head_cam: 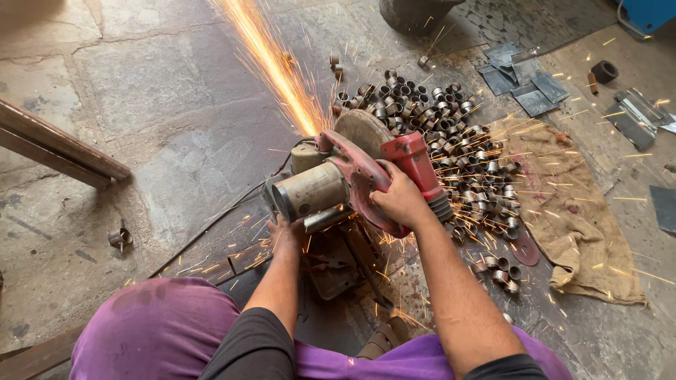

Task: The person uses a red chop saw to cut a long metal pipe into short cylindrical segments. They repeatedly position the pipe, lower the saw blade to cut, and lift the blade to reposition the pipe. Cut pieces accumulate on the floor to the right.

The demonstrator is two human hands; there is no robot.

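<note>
Right hand (400,200) grips the red handle of the chop saw (352,179), which sits on the stone floor (162,127). Left hand (285,232) lies beneath the motor housing; grip indeterminate. Motor axis points lower left; sparks (274,63) exit upward
</note>
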